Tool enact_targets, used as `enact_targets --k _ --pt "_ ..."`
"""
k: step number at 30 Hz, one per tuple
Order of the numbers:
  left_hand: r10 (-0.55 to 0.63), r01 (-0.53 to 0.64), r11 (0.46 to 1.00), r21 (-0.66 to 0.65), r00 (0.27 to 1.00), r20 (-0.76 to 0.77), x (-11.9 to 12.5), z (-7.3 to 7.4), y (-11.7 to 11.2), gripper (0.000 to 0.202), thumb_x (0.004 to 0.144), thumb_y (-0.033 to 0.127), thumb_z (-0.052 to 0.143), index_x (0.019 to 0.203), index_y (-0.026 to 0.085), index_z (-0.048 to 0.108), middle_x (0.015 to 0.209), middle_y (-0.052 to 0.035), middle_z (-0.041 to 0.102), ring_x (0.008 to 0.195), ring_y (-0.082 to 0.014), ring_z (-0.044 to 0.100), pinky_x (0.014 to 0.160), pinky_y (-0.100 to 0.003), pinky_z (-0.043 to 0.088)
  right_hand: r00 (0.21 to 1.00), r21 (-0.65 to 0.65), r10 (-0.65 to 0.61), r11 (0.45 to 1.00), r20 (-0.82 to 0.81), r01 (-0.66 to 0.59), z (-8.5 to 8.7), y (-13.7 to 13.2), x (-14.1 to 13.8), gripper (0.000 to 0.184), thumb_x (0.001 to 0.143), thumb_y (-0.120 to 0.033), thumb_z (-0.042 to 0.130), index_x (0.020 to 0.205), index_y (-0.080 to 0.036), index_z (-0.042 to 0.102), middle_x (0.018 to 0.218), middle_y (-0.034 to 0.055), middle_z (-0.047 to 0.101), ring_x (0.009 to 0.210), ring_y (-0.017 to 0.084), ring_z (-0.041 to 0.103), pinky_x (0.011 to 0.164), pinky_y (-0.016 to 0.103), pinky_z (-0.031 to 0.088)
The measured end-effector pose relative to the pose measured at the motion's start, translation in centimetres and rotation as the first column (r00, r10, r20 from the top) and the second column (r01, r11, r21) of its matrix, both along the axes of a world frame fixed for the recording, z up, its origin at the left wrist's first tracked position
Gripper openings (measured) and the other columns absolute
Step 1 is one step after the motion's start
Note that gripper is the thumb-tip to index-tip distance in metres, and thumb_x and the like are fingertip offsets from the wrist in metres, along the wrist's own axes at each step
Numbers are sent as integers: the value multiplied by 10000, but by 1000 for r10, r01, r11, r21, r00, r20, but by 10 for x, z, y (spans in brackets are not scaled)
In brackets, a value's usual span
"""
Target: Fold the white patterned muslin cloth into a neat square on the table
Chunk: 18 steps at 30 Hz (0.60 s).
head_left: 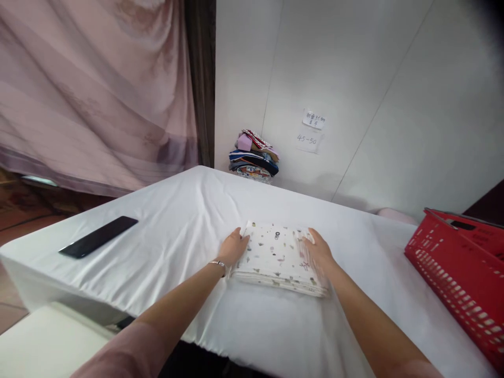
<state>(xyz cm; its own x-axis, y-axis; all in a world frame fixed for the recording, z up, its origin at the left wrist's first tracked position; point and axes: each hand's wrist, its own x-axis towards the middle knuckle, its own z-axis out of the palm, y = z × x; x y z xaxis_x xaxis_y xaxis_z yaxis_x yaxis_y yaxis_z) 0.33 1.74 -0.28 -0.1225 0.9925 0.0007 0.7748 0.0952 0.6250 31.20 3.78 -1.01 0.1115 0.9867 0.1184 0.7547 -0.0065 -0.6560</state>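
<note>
A folded white cloth (275, 252) with a small scattered print lies flat on the white-covered table, its layered fold edge towards me. My left hand (233, 247) grips its left side, thumb on top. At the opposite side my right hand (319, 249) holds the cloth's edge, slightly blurred, also with the thumb over the top. The fingers under and behind the edges are partly hidden. A bracelet (219, 263) circles my left wrist.
A black phone-like slab (98, 237) lies on the table (169, 236) at left. A red plastic basket (457, 268) stands at right. Beyond the far edge is a stack of folded clothes (255, 156) against the wall. A pink curtain (98, 89) hangs at left, and a white seat-like surface (51, 341) sits below.
</note>
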Motion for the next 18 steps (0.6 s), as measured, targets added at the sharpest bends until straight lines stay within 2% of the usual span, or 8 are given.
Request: enact_targets --k 3,6,9,11,14,18 --pt "33 -18 991 -131 993 110 -9 2 -16 558 806 445 475 1264 127 449 1080 -123 649 1018 -251 589 858 -327 421 981 -93 -147 986 -127 136 -8 -22 20 720 773 -428 500 1416 -164 309 1330 117 499 1157 246 524 974 355 395" --pt "63 -25 978 -206 982 176 -9 5 -20 500 730 485 568 1084 132 582 1059 -137 660 981 -273 605 795 -322 445 971 -178 -181 972 -155 153 -16 -42 28 781 744 -393 535 1430 -139 260 1202 126 595 1024 240 605 888 349 453" --pt "52 -3 982 -190 966 255 -9 11 -10 408 704 454 610 976 150 628 980 -98 688 871 -228 639 716 -273 462 984 -119 -168 980 -57 161 -18 -57 18 714 737 -388 545 1388 -168 350 1222 116 586 1084 258 571 915 375 431" --pt "61 -15 988 -152 952 301 -13 14 1 445 712 424 614 1072 163 597 961 -74 691 812 -192 645 685 -248 459 990 -70 -143 987 -1 143 -18 -65 6 668 744 -402 541 1360 -187 396 1243 111 574 1106 265 557 922 388 425" --pt "116 -70 987 -142 931 347 -31 14 15 573 686 404 649 1189 157 529 941 -74 688 791 -189 641 665 -248 454 998 -12 -62 998 2 62 -20 -75 -7 686 752 -461 545 1370 -214 378 1197 99 604 1025 258 600 850 378 468" --pt "150 -80 982 -174 887 437 -58 4 13 447 679 465 634 1001 155 630 868 -64 691 798 -195 631 653 -250 459 997 79 33 997 -70 -27 -25 -83 -9 645 795 -500 499 1367 -230 375 1123 89 638 904 232 640 750 344 507"
